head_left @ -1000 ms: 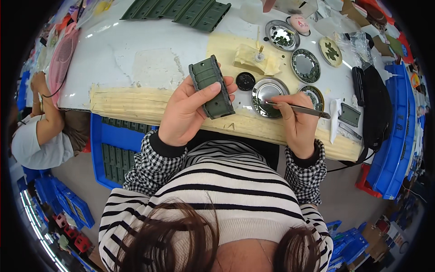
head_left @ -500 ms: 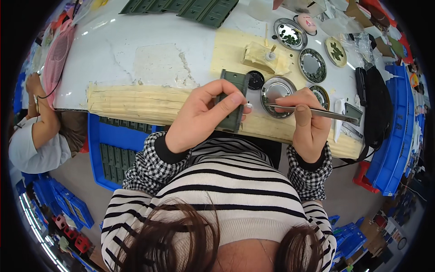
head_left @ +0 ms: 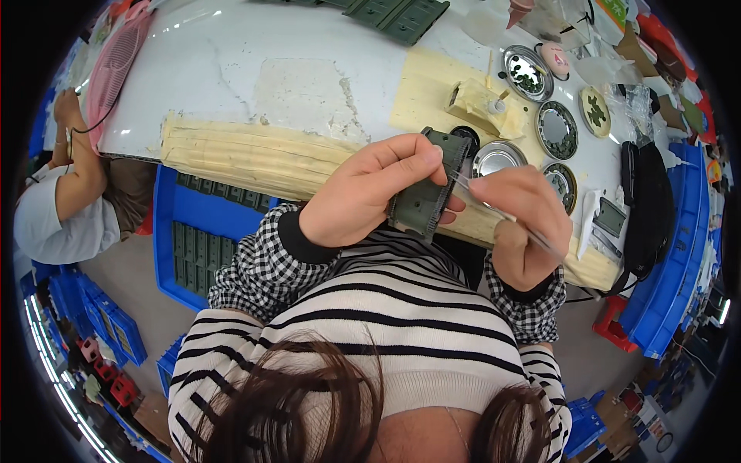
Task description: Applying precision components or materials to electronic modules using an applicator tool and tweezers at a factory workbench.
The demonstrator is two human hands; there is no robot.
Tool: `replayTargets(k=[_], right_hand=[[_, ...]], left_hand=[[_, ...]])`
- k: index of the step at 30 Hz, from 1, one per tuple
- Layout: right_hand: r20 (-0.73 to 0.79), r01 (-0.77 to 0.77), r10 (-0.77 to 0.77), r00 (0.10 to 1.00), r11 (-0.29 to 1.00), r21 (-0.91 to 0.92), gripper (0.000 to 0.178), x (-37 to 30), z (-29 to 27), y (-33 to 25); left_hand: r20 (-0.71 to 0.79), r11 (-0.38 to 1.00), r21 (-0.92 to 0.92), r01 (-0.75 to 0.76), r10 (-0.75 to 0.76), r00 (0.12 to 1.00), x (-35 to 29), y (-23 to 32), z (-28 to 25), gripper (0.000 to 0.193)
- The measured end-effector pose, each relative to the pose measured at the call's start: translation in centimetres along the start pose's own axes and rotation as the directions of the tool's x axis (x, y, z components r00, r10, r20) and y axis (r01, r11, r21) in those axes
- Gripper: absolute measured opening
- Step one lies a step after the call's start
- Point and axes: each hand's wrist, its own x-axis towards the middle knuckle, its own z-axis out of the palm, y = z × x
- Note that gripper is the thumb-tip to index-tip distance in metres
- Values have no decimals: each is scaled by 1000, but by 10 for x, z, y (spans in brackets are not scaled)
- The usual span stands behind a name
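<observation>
My left hand (head_left: pixel 363 193) grips a dark green moulded plastic plate (head_left: pixel 421 202) with toothed long edges, tilted over the table's near edge. Thumb and fingers pinch it from its left side. A pair of metal tweezers (head_left: pixel 543 242) is held in my right hand (head_left: pixel 532 212), with its tips at the plate's right edge. Whether the tips hold a small piece is too fine to make out. Just beyond the hands stand a round metal dish (head_left: pixel 498 157) and a small black round container (head_left: pixel 468 139), partly behind the plate.
Metal dishes of small dark green pieces (head_left: pixel 557 130) stand at the right, near a taped block (head_left: pixel 494 108). A padded strip (head_left: pixel 247 149) lines the table edge. Below left, a blue crate (head_left: pixel 174 231) holds green plates. Another person's arm (head_left: pixel 73 143) is at far left.
My left hand has shifted right with the plastic plate, now more tilted. My right hand has brought the tweezers' tips to the plate's edge. The whole view has shifted slightly.
</observation>
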Motion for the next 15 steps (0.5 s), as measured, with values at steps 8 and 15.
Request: replayTargets(k=[8,15], right_hand=[[138,238,-205,969,928,-288,33,7,10,-12],[145,253,-219,965,925,-283,34,9,12,-12]], left_hand=[[20,995,-97,-30,32,999,0,-5,-4,22],[45,994,-107,-28,33,998,-1,-4,-6,21]])
